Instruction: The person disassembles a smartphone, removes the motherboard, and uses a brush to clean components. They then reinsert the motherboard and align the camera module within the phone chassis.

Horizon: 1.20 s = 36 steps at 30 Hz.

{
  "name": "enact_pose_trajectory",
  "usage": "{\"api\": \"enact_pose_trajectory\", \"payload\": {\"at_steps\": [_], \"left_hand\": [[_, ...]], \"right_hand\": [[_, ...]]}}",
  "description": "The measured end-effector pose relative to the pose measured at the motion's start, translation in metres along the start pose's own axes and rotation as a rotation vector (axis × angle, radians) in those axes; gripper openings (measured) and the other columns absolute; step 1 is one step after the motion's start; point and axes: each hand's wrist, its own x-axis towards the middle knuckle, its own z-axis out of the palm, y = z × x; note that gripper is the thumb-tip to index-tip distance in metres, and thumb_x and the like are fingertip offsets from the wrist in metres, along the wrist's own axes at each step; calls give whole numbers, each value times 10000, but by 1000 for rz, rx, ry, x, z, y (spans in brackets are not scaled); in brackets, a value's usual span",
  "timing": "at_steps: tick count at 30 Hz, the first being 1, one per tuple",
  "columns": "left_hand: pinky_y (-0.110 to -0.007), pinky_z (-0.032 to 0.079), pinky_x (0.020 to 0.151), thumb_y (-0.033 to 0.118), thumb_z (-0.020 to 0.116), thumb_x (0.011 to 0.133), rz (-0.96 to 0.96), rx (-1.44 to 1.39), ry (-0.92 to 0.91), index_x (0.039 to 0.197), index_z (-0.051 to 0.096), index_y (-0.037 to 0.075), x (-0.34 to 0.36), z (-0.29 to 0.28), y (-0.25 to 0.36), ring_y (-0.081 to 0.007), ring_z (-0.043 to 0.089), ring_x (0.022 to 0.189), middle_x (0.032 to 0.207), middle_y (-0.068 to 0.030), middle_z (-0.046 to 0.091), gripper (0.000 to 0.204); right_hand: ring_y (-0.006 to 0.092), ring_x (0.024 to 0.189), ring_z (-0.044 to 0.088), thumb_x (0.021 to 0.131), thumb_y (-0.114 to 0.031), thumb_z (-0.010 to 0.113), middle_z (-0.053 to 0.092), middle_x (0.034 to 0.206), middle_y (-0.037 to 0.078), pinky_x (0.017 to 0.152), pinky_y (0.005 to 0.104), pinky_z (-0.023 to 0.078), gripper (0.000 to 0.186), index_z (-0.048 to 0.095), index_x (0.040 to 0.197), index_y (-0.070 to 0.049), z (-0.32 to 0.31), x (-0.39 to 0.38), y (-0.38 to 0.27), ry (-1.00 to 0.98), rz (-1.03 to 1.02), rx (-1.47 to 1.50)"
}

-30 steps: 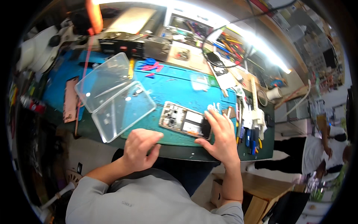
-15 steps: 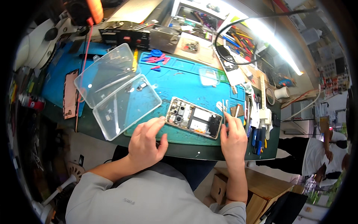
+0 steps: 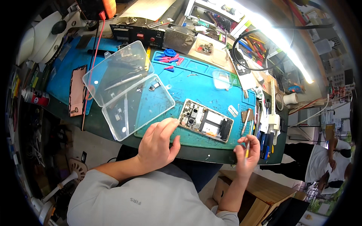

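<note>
An opened smartphone (image 3: 205,120) lies on the blue repair mat (image 3: 166,133), its inner parts facing up. My left hand (image 3: 158,143) is open with loosely curved fingers, the fingertips just beside the phone's lower-left corner; whether they touch it is unclear. My right hand (image 3: 247,154) grips a slim screwdriver-like tool (image 3: 247,150) below the phone's right end. An open clear plastic case (image 3: 118,111) with small parts and tweezers sits left of the phone. Beside the tool cluster is a brown pad (image 3: 247,115) with a pen-like tool on it.
Pliers and pens (image 3: 267,141) line the mat's right side. Pink and blue picks (image 3: 173,58), a pink phone panel (image 3: 77,92) and a spray can (image 3: 36,96) sit farther out. A white microscope (image 3: 34,37) stands back left; a person in white (image 3: 316,162) is at the right.
My right hand left the phone, reached to the tools on the right, and now is lower, holding a slim tool. My left hand moved right toward the phone.
</note>
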Motion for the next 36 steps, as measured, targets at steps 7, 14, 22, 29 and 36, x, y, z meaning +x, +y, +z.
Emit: {"api": "enact_pose_trajectory", "payload": {"at_steps": [7, 14, 22, 29, 36], "left_hand": [[-467, 546, 1003, -101, 704, 817, -25, -31, -26, 1448, 395, -38, 3, 0, 0, -388, 660, 1191, 1312, -231, 628, 705], [-414, 604, 1027, -162, 645, 826, -41, -110, -39, 1447, 378, -52, 0, -1, -1, -377, 655, 1220, 1326, -254, 559, 684], [-424, 587, 940, -106, 671, 828, -43, -195, 26, 1416, 425, -35, -2, 3, -4, -368, 686, 1111, 1268, -228, 625, 641], [-397, 605, 987, -162, 614, 870, -29, -257, -41, 1457, 390, -27, -5, 0, -4, -346, 714, 1168, 1291, -220, 588, 643], [-416, 552, 962, -101, 678, 827, 27, -88, 44, 1434, 440, -15, -2, -3, 0, -325, 730, 1060, 1257, -181, 678, 658]], "right_hand": [[368, 1272, 641, 1101, -199, 572, 689, 1339, 200, 1178, 554, 391, 263, 616, 1270, -3, 41, -4, 4, 0, -347, -765], [370, 1282, 655, 1106, -180, 562, 695, 1307, 225, 1216, 550, 368, 272, 606, 1288, 17, 37, 3, 5, -43, -380, -627], [334, 1270, 657, 1121, -154, 537, 668, 1309, 219, 1091, 446, 509, 272, 602, 1291, 48, 43, -6, 14, 61, -402, -685], [323, 1246, 662, 1128, -143, 517, 650, 1351, 228, 1055, 417, 525, 301, 587, 1340, 60, 42, -7, 15, 86, -324, -679], [284, 1247, 660, 1122, -123, 508, 682, 1340, 232, 1083, 398, 505, 398, 506, 1472, 67, 46, -15, 13, 307, -338, -340]]}}
